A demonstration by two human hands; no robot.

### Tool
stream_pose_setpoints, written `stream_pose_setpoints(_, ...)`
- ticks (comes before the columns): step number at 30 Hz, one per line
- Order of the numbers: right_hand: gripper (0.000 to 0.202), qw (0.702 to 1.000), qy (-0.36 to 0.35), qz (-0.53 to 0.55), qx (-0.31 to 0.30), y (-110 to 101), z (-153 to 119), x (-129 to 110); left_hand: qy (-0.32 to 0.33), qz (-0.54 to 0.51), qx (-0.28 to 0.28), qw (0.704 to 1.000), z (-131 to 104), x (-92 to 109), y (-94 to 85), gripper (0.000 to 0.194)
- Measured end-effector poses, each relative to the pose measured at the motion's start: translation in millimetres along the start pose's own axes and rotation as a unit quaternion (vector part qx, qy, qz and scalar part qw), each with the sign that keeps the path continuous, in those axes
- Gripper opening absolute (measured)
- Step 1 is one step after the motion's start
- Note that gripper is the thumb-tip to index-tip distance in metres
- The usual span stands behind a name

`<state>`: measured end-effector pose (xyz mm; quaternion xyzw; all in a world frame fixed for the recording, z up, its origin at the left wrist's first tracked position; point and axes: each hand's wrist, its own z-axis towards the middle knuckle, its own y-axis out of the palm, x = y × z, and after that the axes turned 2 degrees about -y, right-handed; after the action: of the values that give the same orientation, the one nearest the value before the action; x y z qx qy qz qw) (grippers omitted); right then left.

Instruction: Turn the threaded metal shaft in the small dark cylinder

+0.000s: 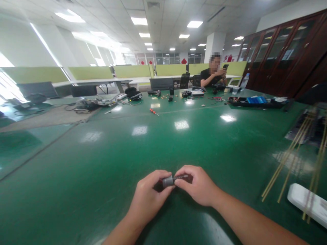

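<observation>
Left hand [149,193] grasping a grey cylinder [168,181] — right hand [200,186] pinching the thin dark rod [181,177] at its end. Both between the hands; red screwdriver [153,111] well beyond them.

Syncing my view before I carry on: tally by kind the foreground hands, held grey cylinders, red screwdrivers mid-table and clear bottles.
Left hand and right hand: 2
Grey cylinder: 1
Red screwdriver: 1
Clear bottle: 1
Total: 5

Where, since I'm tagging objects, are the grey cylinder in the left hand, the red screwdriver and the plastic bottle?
Grey cylinder [168,181], head view: on its curved side.
Red screwdriver [153,112], head view: on its handle.
Plastic bottle [244,82], head view: mid-body.
</observation>
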<state>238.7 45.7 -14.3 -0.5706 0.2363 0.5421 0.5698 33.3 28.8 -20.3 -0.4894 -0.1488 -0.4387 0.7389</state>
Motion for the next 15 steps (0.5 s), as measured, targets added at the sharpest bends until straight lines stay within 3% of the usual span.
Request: stream_pose_setpoints(15,0.009,1.0,-0.005,-0.007,-0.001,-0.7,-0.5,-1.6,0.019,0.009,0.003,1.0,2.3,5.0,-2.4,0.018)
